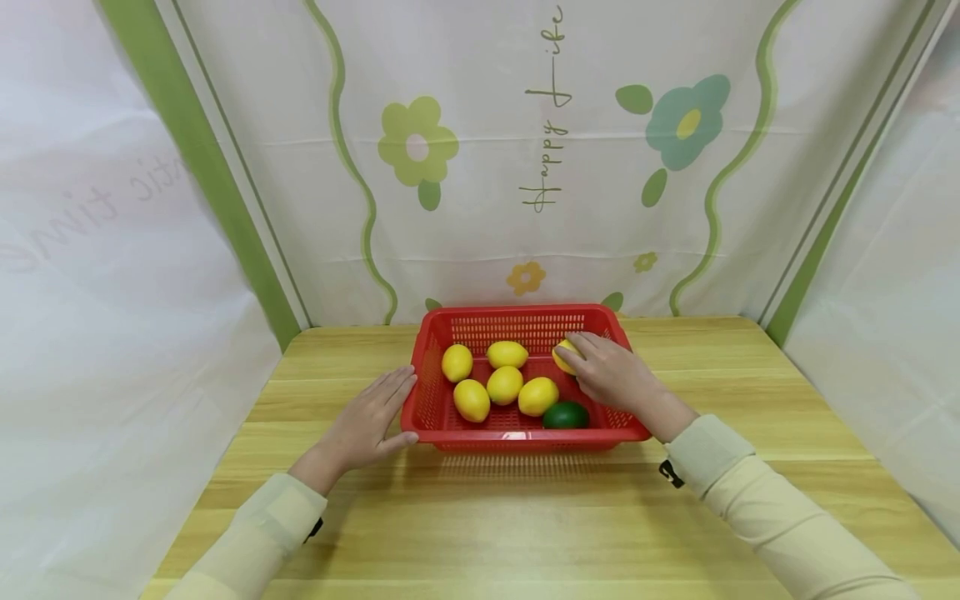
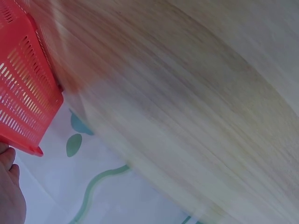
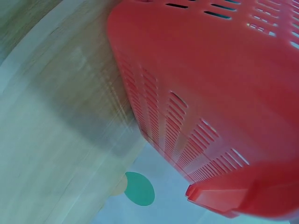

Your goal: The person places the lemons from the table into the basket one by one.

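Observation:
A red plastic basket with slotted walls stands on the table, holding several yellow lemons and one dark green fruit near its front right. My right hand reaches over the basket's right side and grips a lemon, its fingers curled over the top. On the other side my left hand lies with straight fingers against the basket's left rim, thumb apart near the front corner. The left wrist view catches only part of that hand beside the basket's wall; the right wrist view shows the basket's outside and no hand.
The wooden table spreads out in front and to both sides of the basket. Just behind the basket hangs a white curtain printed with flowers, and further white sheets close off the left and right.

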Motion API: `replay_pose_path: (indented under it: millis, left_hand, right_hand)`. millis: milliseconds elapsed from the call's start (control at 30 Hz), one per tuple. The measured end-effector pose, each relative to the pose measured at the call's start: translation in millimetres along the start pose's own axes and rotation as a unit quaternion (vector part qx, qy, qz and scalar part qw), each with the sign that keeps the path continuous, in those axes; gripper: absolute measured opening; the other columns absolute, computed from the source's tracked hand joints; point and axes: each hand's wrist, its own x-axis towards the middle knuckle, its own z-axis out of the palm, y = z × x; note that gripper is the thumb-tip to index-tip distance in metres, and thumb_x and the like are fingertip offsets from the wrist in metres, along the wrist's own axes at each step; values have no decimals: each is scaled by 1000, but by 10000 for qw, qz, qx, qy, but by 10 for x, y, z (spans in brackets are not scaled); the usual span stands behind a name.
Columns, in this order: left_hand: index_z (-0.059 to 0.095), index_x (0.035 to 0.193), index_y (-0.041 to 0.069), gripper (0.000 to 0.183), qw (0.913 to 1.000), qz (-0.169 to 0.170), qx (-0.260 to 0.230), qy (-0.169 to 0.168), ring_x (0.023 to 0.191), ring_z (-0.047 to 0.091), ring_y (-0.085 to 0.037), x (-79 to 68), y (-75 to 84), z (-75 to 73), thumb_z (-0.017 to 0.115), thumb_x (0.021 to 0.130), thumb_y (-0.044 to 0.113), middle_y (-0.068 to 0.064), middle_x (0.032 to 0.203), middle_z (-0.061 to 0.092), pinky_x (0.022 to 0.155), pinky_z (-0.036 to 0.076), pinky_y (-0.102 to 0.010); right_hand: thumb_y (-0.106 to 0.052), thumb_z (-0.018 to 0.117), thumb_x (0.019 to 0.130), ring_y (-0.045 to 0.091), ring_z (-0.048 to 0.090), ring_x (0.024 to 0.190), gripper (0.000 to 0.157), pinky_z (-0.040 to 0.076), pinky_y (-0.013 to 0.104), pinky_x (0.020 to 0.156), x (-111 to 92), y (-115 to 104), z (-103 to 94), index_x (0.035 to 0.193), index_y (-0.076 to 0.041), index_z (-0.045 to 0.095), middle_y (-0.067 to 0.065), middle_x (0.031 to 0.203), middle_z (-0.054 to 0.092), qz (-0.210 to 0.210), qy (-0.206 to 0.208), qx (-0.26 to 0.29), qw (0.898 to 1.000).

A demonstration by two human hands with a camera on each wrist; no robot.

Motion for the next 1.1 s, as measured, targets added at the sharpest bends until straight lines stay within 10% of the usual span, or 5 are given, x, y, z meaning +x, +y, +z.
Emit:
replay_pose_path:
  millis: [1100]
  left_hand:
    - [39,144,-7,90,9995,-100,-27,-311,138,34,-35,-26,-60,-80,30,95,68,-21,150,37,111,29,-51]
  right_hand:
    - [-9,76,78,35,60,105,50,53,44,88,39,14,-130,125,-1,60,22,120,59,23,41,8,10000]
